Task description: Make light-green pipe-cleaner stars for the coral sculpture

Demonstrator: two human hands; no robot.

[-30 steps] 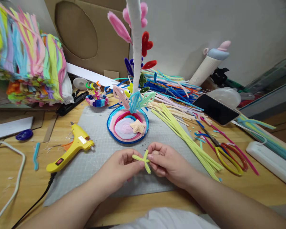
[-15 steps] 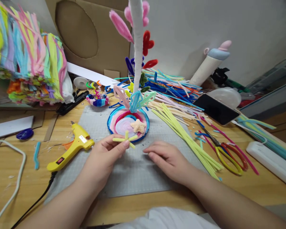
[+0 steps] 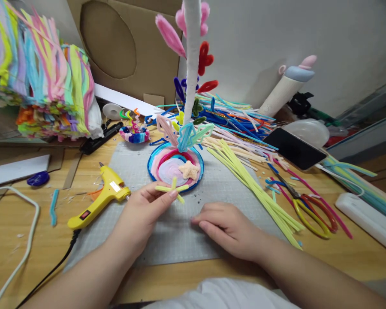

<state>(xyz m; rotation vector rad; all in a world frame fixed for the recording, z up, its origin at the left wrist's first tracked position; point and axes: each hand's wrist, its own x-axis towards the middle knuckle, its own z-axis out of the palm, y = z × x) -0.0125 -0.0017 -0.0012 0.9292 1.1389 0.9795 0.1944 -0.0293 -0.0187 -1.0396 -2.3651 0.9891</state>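
Observation:
My left hand (image 3: pixel 144 212) pinches a small pale yellow cross of pipe cleaner pieces (image 3: pixel 180 188) between thumb and fingers, just in front of a round base. My right hand (image 3: pixel 227 227) rests low over the grey cutting mat (image 3: pixel 176 249), its fingers curled together and nothing visible in them. Behind both hands stands the round base (image 3: pixel 152 165), coiled in blue, pink and lilac, with a cream star (image 3: pixel 189 170) on it. From its back rises a white wrapped stem (image 3: pixel 192 64) bearing pink, red, purple and green petal shapes.
A yellow glue gun (image 3: pixel 111 186) lies left of my left hand. To the right are yellow-green pipe cleaners (image 3: pixel 254 189), scissors (image 3: pixel 309 210), a phone (image 3: pixel 294 148) and a white power strip (image 3: pixel 363 219). Bundled pipe cleaners (image 3: pixel 45 73) are stacked at the back left.
My right hand has lowered slightly toward me and its fingers have curled in more. My left hand still holds the yellow cross. The whole view has shifted a little.

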